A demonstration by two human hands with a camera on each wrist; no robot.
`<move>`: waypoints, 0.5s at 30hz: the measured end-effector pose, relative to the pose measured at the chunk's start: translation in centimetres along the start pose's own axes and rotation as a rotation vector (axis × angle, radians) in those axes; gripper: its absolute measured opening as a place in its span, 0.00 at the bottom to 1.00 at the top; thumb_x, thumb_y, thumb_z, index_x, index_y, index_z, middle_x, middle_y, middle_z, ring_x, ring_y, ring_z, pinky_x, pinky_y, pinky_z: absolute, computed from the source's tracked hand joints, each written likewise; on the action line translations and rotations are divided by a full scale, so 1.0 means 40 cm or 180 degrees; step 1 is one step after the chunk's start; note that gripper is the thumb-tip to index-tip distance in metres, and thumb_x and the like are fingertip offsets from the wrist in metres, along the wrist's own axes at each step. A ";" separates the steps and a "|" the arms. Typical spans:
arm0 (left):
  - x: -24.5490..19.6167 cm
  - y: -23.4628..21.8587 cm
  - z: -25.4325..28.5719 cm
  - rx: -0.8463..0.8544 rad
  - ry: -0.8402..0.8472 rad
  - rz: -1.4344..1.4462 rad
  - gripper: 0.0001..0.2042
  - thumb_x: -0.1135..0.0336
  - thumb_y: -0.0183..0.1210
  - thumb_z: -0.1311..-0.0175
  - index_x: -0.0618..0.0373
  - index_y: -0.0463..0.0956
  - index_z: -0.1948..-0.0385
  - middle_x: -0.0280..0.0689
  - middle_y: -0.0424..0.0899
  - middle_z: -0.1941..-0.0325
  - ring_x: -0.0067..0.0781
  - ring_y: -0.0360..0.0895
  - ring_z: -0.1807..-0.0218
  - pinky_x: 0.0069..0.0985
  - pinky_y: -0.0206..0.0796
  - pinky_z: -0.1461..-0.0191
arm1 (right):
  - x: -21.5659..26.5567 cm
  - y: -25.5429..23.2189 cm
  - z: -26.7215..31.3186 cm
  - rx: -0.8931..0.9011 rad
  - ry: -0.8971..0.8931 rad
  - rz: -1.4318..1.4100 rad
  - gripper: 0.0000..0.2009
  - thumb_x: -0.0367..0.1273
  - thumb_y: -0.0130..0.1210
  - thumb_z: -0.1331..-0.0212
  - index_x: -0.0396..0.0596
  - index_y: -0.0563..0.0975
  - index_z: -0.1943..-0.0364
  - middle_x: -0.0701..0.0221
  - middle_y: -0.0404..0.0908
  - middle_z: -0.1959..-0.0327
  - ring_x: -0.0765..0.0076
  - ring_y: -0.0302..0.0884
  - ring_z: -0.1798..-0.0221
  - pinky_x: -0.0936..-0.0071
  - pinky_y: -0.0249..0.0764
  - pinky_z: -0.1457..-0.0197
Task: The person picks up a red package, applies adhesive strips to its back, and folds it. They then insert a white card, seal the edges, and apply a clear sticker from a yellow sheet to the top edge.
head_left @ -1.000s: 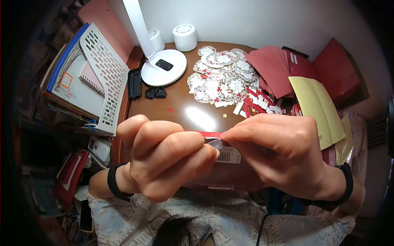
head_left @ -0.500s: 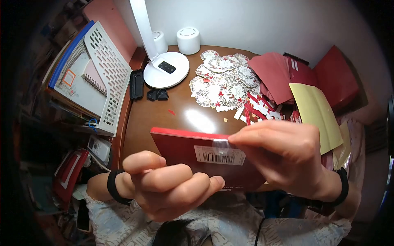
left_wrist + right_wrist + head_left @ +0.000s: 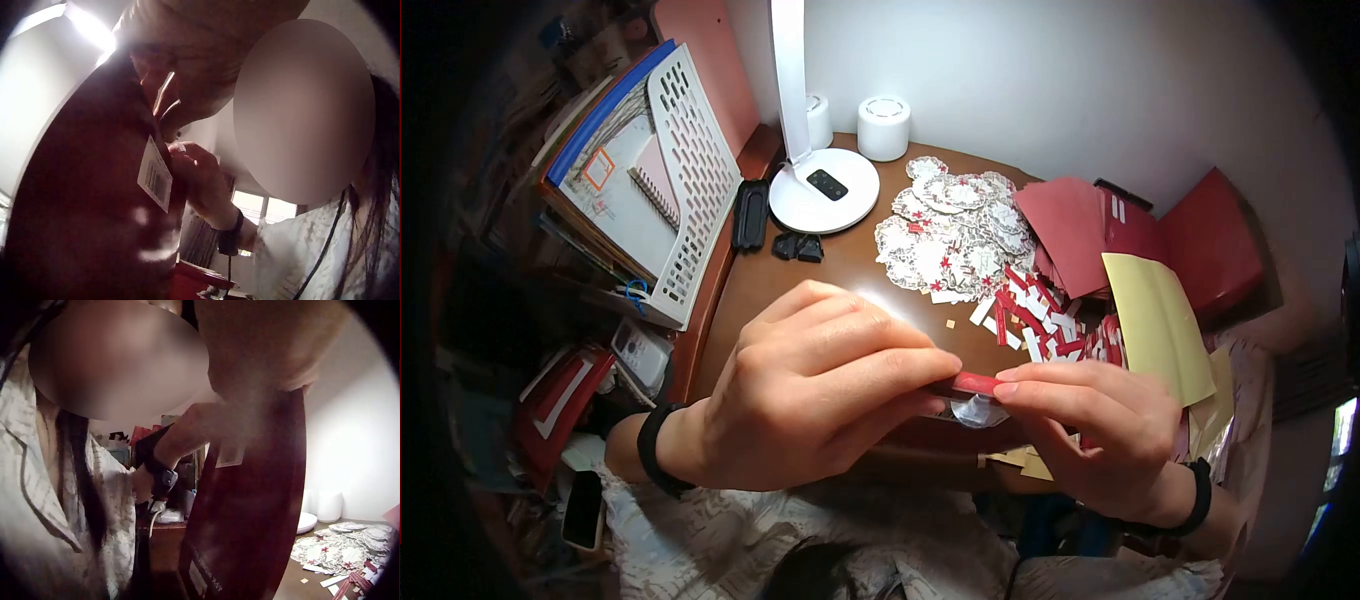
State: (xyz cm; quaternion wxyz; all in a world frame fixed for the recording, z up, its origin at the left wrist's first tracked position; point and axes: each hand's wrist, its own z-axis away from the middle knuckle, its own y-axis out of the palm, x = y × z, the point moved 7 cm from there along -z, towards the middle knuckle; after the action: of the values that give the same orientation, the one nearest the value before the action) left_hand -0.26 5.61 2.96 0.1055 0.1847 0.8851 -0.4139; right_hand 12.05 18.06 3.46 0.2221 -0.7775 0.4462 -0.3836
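Both hands hold a flat dark red pack (image 3: 972, 384) in front of the body, its narrow red edge turned up toward the head camera. The left hand (image 3: 830, 385) pinches that edge from the left, with fingertips near its middle. Close on the other side, the right hand (image 3: 1095, 425) pinches the edge between thumb and fingers. A crumpled clear piece of film or tape (image 3: 978, 411) shows just below the edge, between the fingertips. In the left wrist view a white barcode label (image 3: 154, 175) sits on the pack's face, with the right hand's fingers at the edge beside it.
A white desk lamp (image 3: 825, 205) stands at the back left, beside a white file rack (image 3: 700, 180). Round patterned paper cutouts (image 3: 950, 230) are heaped behind the hands. Red and white strips (image 3: 1040, 320), red folders (image 3: 1070, 230) and a yellow sheet (image 3: 1155, 320) lie to the right.
Half a second ago the left hand was off the edge and the barcode face showed; the left hand now grips the edge again. The pack has tilted edge-up, and the head view has shifted.
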 end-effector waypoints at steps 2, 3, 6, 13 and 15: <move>0.000 0.004 0.007 0.0027 0.0011 0.0109 0.10 0.68 0.69 0.45 0.58 0.85 0.62 0.35 0.87 0.65 0.31 0.83 0.67 0.26 0.67 0.62 | 0.003 0.000 0.014 -0.0019 0.0190 -0.0061 0.12 0.23 0.68 0.48 0.46 0.83 0.59 0.66 0.86 0.67 0.67 0.84 0.72 0.72 0.77 0.73; -0.003 0.004 0.007 0.0013 0.0016 0.0110 0.10 0.68 0.69 0.45 0.58 0.85 0.62 0.35 0.87 0.65 0.31 0.83 0.67 0.26 0.67 0.62 | -0.005 0.001 0.020 -0.0039 0.0403 -0.0144 0.12 0.25 0.69 0.47 0.46 0.82 0.58 0.66 0.86 0.67 0.67 0.84 0.72 0.73 0.76 0.74; -0.012 0.004 0.008 -0.0034 0.0060 0.0103 0.09 0.72 0.68 0.46 0.59 0.85 0.62 0.35 0.87 0.65 0.30 0.84 0.66 0.26 0.68 0.63 | 0.000 0.001 0.029 0.0027 0.0208 0.0065 0.14 0.28 0.70 0.46 0.44 0.81 0.55 0.67 0.86 0.66 0.67 0.84 0.71 0.72 0.77 0.72; -0.026 0.005 0.018 -0.0025 0.0158 0.0051 0.11 0.73 0.65 0.48 0.58 0.86 0.62 0.35 0.88 0.63 0.30 0.85 0.65 0.25 0.68 0.62 | 0.014 -0.003 0.040 0.0094 -0.0251 0.0194 0.14 0.25 0.67 0.47 0.41 0.84 0.55 0.63 0.88 0.61 0.65 0.87 0.66 0.74 0.79 0.69; -0.031 0.005 0.019 -0.0034 0.0177 0.0022 0.11 0.73 0.65 0.49 0.58 0.86 0.62 0.35 0.88 0.63 0.30 0.85 0.64 0.24 0.68 0.62 | 0.017 -0.006 0.040 0.0107 -0.0253 0.0200 0.13 0.25 0.67 0.47 0.40 0.84 0.56 0.62 0.88 0.61 0.65 0.87 0.65 0.74 0.79 0.69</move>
State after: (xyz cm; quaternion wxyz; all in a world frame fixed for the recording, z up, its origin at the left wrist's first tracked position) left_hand 0.96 4.83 2.76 0.0833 0.1986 0.8893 -0.4034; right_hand 13.65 17.60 2.92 0.2646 -0.7738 0.4547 -0.3527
